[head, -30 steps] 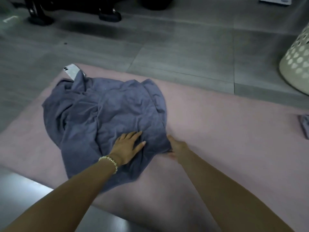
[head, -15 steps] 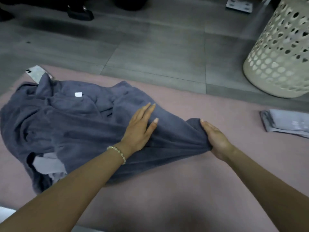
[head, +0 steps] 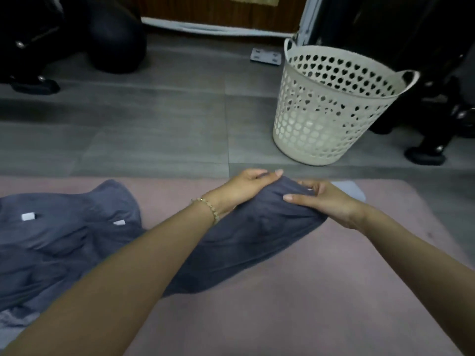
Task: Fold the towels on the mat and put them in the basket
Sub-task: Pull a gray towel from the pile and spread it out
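You are holding one bunched end of the dark towel [head: 257, 240] with both hands, raised a little off the pink mat [head: 308, 304]. The rest of it is trailing back to your left in a crumpled heap, white tags [head: 28, 216] showing. Your left grip [head: 246, 187] is curling over the top of that end, and your right grip [head: 326, 201] is pinching it from the other side, thumb on the cloth. Both are closing on the same gathered edge, most likely so you can find a corner and pull the cloth out flat before folding.

The basket [head: 321, 124] is standing on the grey floor [head: 154, 124] beyond the mat, near your hands. A paler folded towel [head: 352, 188] is lying on the mat just behind your right grip, not yet in the basket.

Half a second ago your left grip was lying flat, fingers straight, on the towel's middle while the right alone was pulling the end. Now the left is joining it at that end. The view is also tilting up, so the whole basket is showing, and the folded towel, then well off to the right, is sitting close behind your hand.
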Available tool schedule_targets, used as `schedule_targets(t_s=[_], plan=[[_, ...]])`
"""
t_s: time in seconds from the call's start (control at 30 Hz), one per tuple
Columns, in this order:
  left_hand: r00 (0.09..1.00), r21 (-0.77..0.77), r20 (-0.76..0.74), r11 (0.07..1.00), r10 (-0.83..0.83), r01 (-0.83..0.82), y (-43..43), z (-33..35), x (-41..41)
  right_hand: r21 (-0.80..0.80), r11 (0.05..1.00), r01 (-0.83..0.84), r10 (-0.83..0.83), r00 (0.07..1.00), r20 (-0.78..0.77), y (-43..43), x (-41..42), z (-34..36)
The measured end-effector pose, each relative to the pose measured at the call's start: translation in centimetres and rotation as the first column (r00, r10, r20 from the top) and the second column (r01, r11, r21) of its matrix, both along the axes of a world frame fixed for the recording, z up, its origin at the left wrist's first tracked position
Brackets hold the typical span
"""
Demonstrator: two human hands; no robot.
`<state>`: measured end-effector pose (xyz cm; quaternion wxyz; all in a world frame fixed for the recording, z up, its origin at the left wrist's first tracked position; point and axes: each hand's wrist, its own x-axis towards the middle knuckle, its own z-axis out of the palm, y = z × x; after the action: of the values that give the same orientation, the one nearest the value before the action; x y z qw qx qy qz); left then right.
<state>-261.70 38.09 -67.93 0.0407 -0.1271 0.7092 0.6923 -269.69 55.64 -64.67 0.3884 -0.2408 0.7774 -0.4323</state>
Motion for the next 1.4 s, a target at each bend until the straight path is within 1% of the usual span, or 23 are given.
schedule_targets(t_s=[0.03, 0.1, 0.2, 0.3, 0.4, 0.53, 0.6, 0.67, 0.73, 0.83, 0.87, 0.93, 1.0, 1.07, 1.13, 1.2, 1.3, 1.4], plan=[[0.999, 0.022, -0.048, 1.000, 0.014, -0.013, 0.5, 2.4, -0.4, 0.058, 0.998, -0.039, 0.040, 0.999, -0.020, 0.5, -0.1, 1.5], [0.990, 0.005, -0.135, 0.999, 0.041, -0.040, 1.2, 7.5, -0.8, 0.132, 0.988, -0.081, 0.088, 0.995, -0.048, 1.2, 0.2, 4.7], [0.961, -0.047, -0.257, 0.992, 0.102, -0.118, 1.4, 14.9, -0.3, 0.117, 0.987, -0.110, 0.120, 0.989, -0.082, 1.6, 1.6, 9.5], [0.903, -0.082, -0.368, 0.959, 0.222, -0.270, 1.0, 21.4, 1.5, 0.099, 0.991, -0.089, 0.103, 0.985, -0.142, 2.5, 3.2, 14.0], [0.835, -0.060, -0.408, 0.902, 0.369, -0.427, 0.1, 26.8, 4.1, 0.090, 0.993, -0.077, 0.094, 0.977, -0.192, 4.1, 5.0, 17.9], [0.763, -0.051, -0.445, 0.837, 0.469, -0.545, -0.6, 31.7, 8.4, 0.152, 0.986, -0.065, 0.110, 0.945, -0.308, 7.3, 6.9, 22.2], [0.717, -0.008, -0.461, 0.805, 0.523, -0.593, -0.9, 33.4, 10.6, 0.117, 0.992, -0.038, 0.078, 0.931, -0.356, 9.0, 7.5, 23.6], [0.677, 0.044, -0.483, 0.787, 0.556, -0.615, -1.2, 34.4, 12.5, 0.042, 0.999, -0.012, 0.027, 0.927, -0.373, 10.5, 8.4, 24.6], [0.667, 0.063, -0.500, 0.791, 0.552, -0.609, -1.4, 34.9, 14.0, -0.053, 0.998, 0.015, -0.035, 0.920, -0.390, 11.7, 9.1, 25.5], [0.669, 0.073, -0.507, 0.800, 0.544, -0.595, -1.9, 35.0, 15.4, -0.165, 0.986, 0.035, -0.105, 0.892, -0.440, 12.7, 9.5, 27.0], [0.668, 0.060, -0.515, 0.800, 0.537, -0.597, -2.1, 34.8, 15.7, -0.190, 0.980, 0.054, -0.135, 0.884, -0.447, 12.9, 9.5, 27.4], [0.677, -0.011, -0.521, 0.789, 0.520, -0.615, -2.6, 34.0, 16.0, -0.233, 0.969, 0.086, -0.181, 0.888, -0.423, 13.0, 9.3, 28.3], [0.702, -0.082, -0.496, 0.778, 0.510, -0.623, -2.8, 32.2, 16.0, -0.233, 0.966, 0.113, -0.203, 0.888, -0.412, 12.7, 9.0, 28.3], [0.731, -0.159, -0.458, 0.762, 0.506, -0.628, -3.0, 29.3, 15.6, -0.183, 0.974, 0.135, -0.200, 0.894, -0.400, 11.8, 8.7, 26.8], [0.758, -0.247, -0.421, 0.741, 0.498, -0.624, -3.8, 25.4, 15.1, -0.148, 0.979, 0.144, -0.189, 0.910, -0.369, 10.5, 8.2, 23.7], [0.795, -0.342, -0.350, 0.723, 0.495, -0.600, -4.9, 20.9, 14.5, -0.112, 0.981, 0.160, -0.188, 0.928, -0.323, 8.7, 7.6, 19.6], [0.866, -0.480, -0.151, 0.730, 0.477, -0.486, -6.2, 13.5, 13.3, -0.047, 0.989, 0.140, -0.147, 0.964, -0.222, 5.5, 7.0, 12.5], [0.906, -0.522, 0.031, 0.780, 0.422, -0.345, -6.2, 6.3, 12.1, 0.008, 0.995, 0.104, -0.101, 0.985, -0.141, 1.8, 6.2, 4.6]])
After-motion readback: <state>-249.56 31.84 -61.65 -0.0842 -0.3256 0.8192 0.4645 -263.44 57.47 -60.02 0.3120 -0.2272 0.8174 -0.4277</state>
